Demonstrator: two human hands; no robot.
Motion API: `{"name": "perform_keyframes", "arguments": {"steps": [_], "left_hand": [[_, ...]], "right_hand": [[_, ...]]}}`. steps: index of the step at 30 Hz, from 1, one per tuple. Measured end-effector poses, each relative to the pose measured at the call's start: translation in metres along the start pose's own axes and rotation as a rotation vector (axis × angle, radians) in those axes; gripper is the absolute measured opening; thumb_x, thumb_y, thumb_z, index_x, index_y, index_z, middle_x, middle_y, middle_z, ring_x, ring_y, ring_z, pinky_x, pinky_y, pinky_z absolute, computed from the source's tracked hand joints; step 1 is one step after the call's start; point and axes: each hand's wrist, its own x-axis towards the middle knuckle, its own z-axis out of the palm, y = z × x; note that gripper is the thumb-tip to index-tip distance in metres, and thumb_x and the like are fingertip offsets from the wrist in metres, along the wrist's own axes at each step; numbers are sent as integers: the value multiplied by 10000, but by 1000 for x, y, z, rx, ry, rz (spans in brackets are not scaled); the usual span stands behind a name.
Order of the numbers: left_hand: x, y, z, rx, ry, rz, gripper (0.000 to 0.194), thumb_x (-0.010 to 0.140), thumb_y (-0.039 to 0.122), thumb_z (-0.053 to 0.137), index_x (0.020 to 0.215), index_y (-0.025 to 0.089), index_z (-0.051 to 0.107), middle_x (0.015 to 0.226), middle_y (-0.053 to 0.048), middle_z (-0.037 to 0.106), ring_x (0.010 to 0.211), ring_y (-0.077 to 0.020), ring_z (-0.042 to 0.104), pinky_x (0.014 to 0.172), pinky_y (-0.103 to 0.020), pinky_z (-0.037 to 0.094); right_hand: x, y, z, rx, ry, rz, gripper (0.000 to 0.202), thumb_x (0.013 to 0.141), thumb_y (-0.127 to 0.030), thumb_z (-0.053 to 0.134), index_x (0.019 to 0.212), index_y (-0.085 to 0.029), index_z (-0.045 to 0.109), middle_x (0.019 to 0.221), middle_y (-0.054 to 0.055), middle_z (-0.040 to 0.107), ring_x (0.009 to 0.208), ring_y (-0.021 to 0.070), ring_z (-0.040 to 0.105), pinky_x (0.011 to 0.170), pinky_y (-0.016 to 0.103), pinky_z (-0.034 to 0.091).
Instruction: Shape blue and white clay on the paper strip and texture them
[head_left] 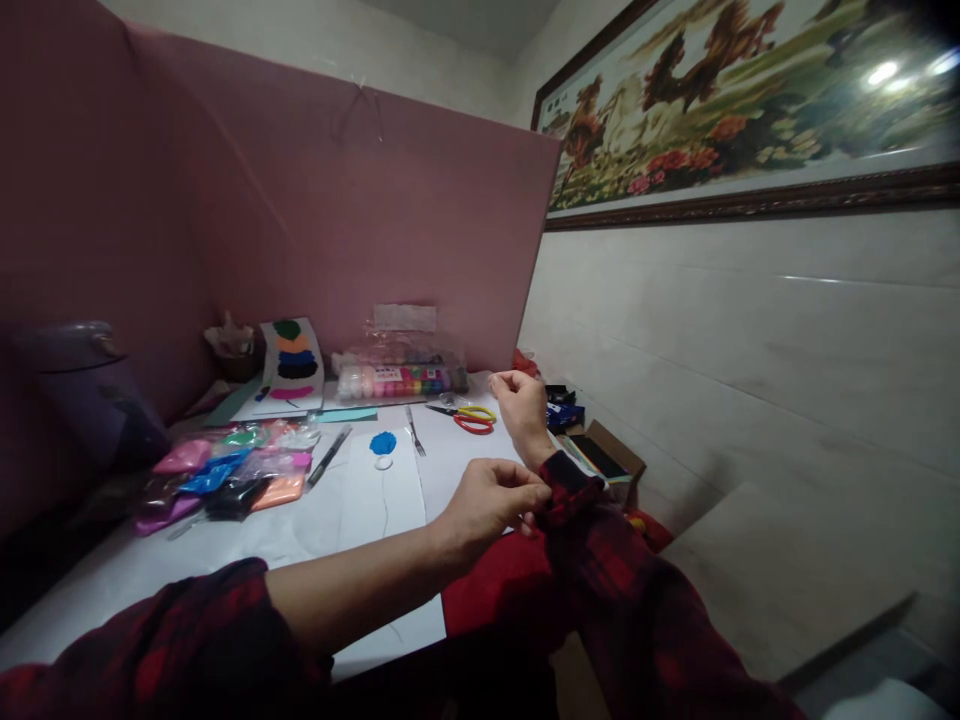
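Observation:
My left hand (480,510) reaches across in front of me. Its thumb and fingers are closed on the cuff (568,478) of my right sleeve, a red and black plaid one. My right hand (523,412) is raised above the table's right side with its fingers curled in, and nothing shows in it. Beyond the hands, a white paper strip (367,535) bears a blue clay patch (383,442), a small white round piece (383,463) and a thin drawn line. Scissors (469,418) with red and yellow handles lie close to my right hand.
Bagged coloured clay (225,475) is heaped at the left, near a purple bottle (94,390). A grey pen-like tool (328,457) and a small fork-like tool (415,432) lie between. A clay pack (397,380) and a colour-sample sheet (292,365) stand behind. An open box (611,450) is right.

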Motion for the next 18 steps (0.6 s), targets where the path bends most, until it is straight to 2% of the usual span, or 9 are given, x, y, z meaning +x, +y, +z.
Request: {"name": "perform_keyframes", "arguments": {"steps": [4,10,18], "left_hand": [[-1,0,2,-12,16,2,62,632,163,638,622,108,611,496,14,584,441,-68,532,501,-204,470],[1,-1,0,-15,29,-4,51,638,160,614,631,115,591,495,13,584,441,-78,546,492,-207,474],[-4,-1,-3,-25,18,9,144,630,214,692,681,90,636,551,-5,614,469,-75,558,501,-203,474]], "right_hand": [[-2,0,3,14,-20,-13,244,772,-360,565,727,-154,687,688,55,697,649,178,604,637,285,434],[-3,0,5,44,-34,-23,252,773,-358,562,740,-142,686,691,57,693,647,172,597,635,284,433],[-3,0,7,53,-32,-21,245,769,-350,570,742,-138,689,676,59,686,633,175,588,632,290,441]]}}
